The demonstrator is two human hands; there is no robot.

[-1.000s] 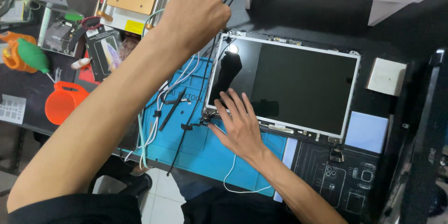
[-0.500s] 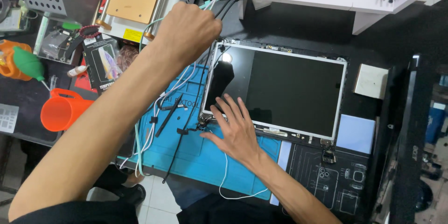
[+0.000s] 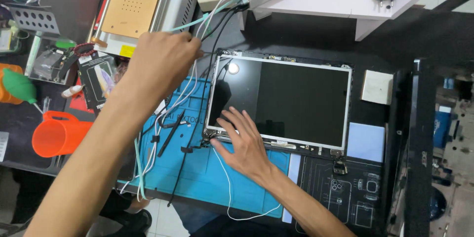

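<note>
On the cluttered table, your left hand is gripping the cables at upper centre, fingers closed around them; your right hand is pressing, fingers spread, on the screen panel at centre frame.

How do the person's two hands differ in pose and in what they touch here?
The left hand is closed around a bundle of cables, reaching up; the right hand lies flat, fingers spread. The left hand is off the bare display panel; the right hand presses the panel's lower left corner. Both are bare.
</note>
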